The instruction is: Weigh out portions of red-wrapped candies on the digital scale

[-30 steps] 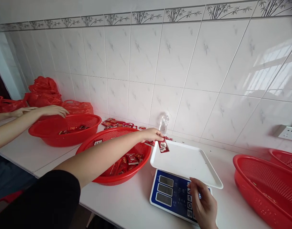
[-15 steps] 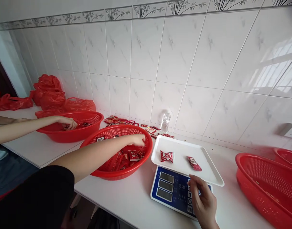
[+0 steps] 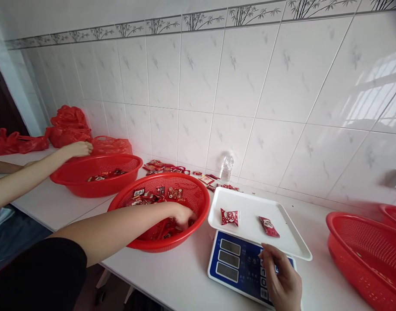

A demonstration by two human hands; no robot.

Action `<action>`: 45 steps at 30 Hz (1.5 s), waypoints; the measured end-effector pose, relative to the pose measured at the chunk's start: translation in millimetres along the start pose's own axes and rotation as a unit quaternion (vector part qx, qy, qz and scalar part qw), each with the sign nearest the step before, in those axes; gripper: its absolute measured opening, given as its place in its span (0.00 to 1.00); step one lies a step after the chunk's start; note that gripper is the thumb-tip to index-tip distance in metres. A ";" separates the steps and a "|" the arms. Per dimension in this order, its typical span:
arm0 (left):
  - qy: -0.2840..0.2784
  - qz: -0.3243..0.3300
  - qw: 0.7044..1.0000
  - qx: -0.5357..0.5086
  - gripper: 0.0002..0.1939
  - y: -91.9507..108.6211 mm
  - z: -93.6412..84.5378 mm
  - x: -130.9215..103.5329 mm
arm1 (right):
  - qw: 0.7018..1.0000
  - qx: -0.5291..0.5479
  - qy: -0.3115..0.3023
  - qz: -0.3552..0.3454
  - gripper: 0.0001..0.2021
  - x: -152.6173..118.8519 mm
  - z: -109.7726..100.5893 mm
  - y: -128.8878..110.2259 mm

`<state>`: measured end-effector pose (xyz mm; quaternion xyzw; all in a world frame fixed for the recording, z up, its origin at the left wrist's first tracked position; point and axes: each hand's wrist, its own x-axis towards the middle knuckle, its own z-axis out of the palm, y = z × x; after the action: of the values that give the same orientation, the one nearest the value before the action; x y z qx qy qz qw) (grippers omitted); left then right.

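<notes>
My left hand (image 3: 184, 215) reaches down among red wrapped packets (image 3: 159, 229) in the middle red basket (image 3: 202, 194); its fingertips are hidden there. Over the keypad side of a blue and white scale (image 3: 228, 278), my right hand (image 3: 280, 274) has its fingers bent, thumb and forefinger near each other, and I cannot make out anything held. Two red wrapped packets, one on the left (image 3: 229, 217) and one on the right (image 3: 269, 226), lie apart on the white tray (image 3: 249, 196) of the scale.
A co-worker's hand (image 3: 77, 149) is above the left red basket (image 3: 90, 190), near red plastic bags (image 3: 70, 125). Along the wall lie loose packets (image 3: 165, 167) and a clear bottle (image 3: 226, 168). More red baskets (image 3: 362, 250) stand at the right.
My left hand has lowered from the basket's right inner side into the packets. The co-worker's hand has lifted out of the left basket. My right hand stays over the scale.
</notes>
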<state>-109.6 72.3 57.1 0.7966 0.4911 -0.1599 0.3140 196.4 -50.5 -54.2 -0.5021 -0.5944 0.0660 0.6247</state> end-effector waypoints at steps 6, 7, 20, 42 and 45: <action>-0.116 0.024 0.992 0.034 0.14 -9.7 6.3 -10.5 | 1.000 -0.024 -0.007 -0.011 0.14 -0.8 -1.1 0.8; -0.133 0.023 0.990 0.036 0.13 -11.5 6.5 -12.2 | 0.999 -0.030 -0.009 -0.011 0.13 -1.4 -1.4 0.5; 0.093 -0.057 0.987 0.115 0.64 -57.6 8.9 1.5 | 0.998 -0.044 -0.018 -0.045 0.10 1.1 -1.7 -0.7; 0.221 -0.080 0.965 0.119 0.41 -58.6 7.0 33.1 | 0.997 -0.047 -0.026 -0.050 0.10 3.6 0.0 -4.2; 0.232 -0.071 0.966 0.085 0.36 -57.5 7.1 38.5 | 0.997 -0.049 -0.024 -0.056 0.10 4.2 0.4 -2.4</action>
<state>-142.0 112.3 10.3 0.7991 0.5901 -0.0336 0.1102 196.1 -48.6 -49.8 -0.4957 -0.6391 0.0138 0.5878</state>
